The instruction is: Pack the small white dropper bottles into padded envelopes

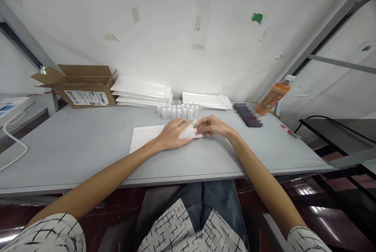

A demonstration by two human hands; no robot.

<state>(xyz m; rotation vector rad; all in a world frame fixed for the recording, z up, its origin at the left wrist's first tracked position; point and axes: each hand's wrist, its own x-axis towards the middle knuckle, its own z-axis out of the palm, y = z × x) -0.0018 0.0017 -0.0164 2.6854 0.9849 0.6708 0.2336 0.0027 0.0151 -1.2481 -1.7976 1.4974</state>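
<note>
White padded mailer [146, 138] lies on the grey table [73, 146], the left hand [172, 134] flat across it, its curled flap [188, 132] pinched narrowly by the right hand [213, 125]. A slipped pinch could crease the flap or knock the small white bottles [176, 112] just behind.

View: worn on the person's head
Facing: forward and down at the worktop [88, 142]
Nearness: close above the left hand [172, 134] and right hand [213, 125]
</note>
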